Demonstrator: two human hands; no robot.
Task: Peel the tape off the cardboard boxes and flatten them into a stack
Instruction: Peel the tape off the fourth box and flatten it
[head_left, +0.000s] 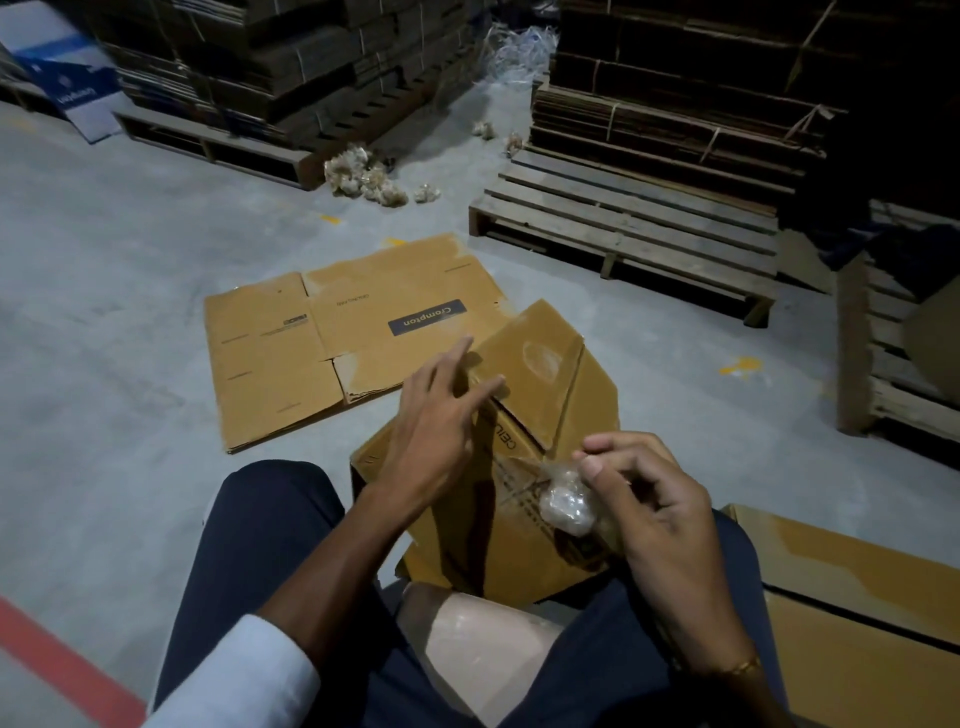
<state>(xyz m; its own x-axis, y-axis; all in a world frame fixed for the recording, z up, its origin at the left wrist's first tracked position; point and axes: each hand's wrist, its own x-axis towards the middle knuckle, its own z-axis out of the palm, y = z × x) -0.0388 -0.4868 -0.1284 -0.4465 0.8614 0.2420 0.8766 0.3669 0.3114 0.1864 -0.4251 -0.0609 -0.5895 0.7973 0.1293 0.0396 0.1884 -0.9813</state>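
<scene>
A brown cardboard box (540, 395) stands tilted between my knees, its flaps partly up. My left hand (436, 421) rests flat on the box's upper left edge, fingers spread. My right hand (649, 504) pinches a crumpled wad of clear tape (566, 506) that still runs to the box's side. On the floor beyond lies a flattened cardboard box (332, 338) with a dark label.
Wooden pallets (634, 234) and stacked flat cardboard (675, 104) stand at the back and right. Balls of peeled tape (369, 176) lie on the concrete floor. More cardboard (857, 597) sits at my right side. A red line (62, 670) marks the floor at the left.
</scene>
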